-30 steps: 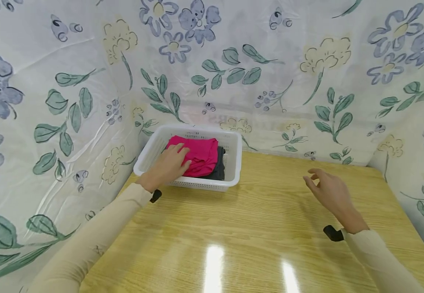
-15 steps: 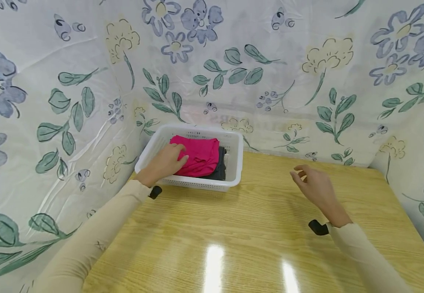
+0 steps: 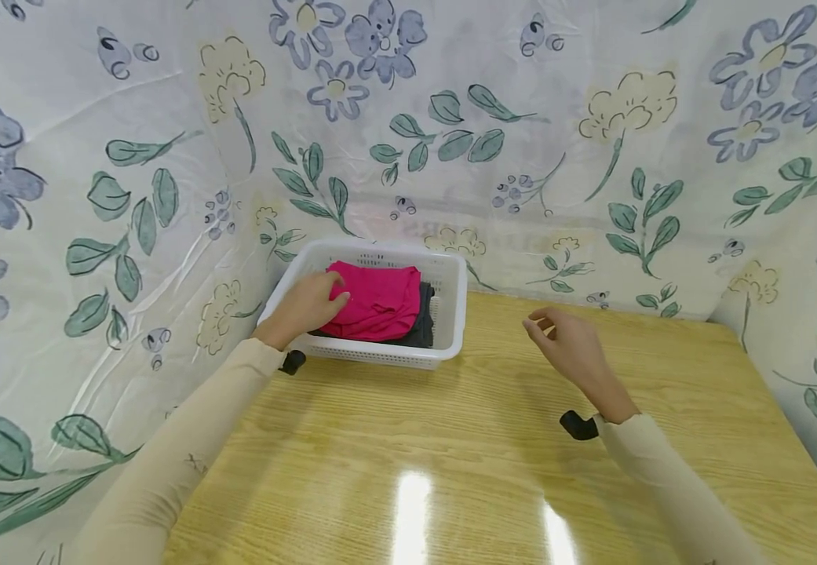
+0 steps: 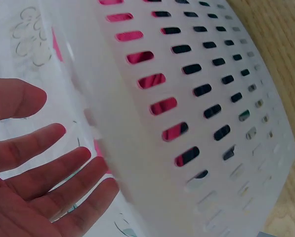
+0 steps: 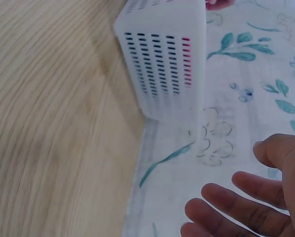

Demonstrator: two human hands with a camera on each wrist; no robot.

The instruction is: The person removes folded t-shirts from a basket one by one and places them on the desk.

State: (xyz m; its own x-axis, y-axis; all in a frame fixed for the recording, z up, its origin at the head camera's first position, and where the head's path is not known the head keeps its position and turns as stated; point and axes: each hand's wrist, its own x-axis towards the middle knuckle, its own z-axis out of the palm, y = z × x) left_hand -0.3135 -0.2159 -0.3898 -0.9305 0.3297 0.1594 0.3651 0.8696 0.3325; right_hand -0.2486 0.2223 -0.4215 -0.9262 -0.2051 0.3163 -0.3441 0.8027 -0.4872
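A white perforated plastic basket stands on the table at the back left. Inside it lies a folded bright pink cloth on top of a dark grey folded cloth. My left hand hovers over the basket's left front part, near the pink cloth's left edge. In the left wrist view that hand's fingers are spread loosely, holding nothing, beside the basket rim. To the right of the basket my right hand is above the table, fingers loosely bent and nothing in them.
The wooden table carries the basket and bright light reflections. Floral-printed sheeting rises behind the table and along its left and right sides. A black strap-on device sits at the right wrist, another at the left.
My left hand has drawn back leftward off the pink cloth toward the basket's left side. My right hand has moved left, closer to the basket. The basket and cloths stay put.
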